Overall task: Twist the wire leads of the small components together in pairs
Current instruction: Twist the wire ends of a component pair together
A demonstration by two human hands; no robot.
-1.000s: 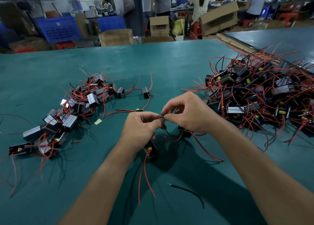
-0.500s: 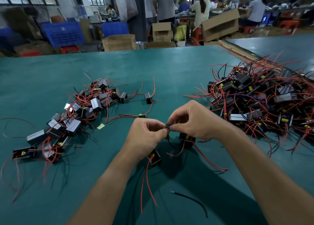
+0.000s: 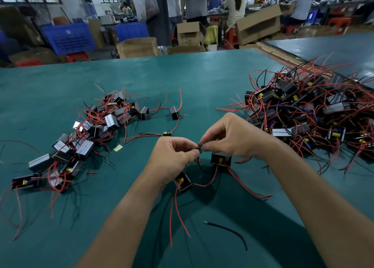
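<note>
Step in hand: twisting one pair. The left grip and right grip meet fingertip to fingertip, both pinching the dark leads at the point between them. The left component sits just below the left grip and the right component just below the right. Both are small black blocks with yellow cores, trailing thin, limp red wires. Next move, by judgement: roll the leads between thumb and forefinger under light tension, since springy insulated wire may unwind. The worktop is matte teal.

Right component pile beyond frame edge
</note>
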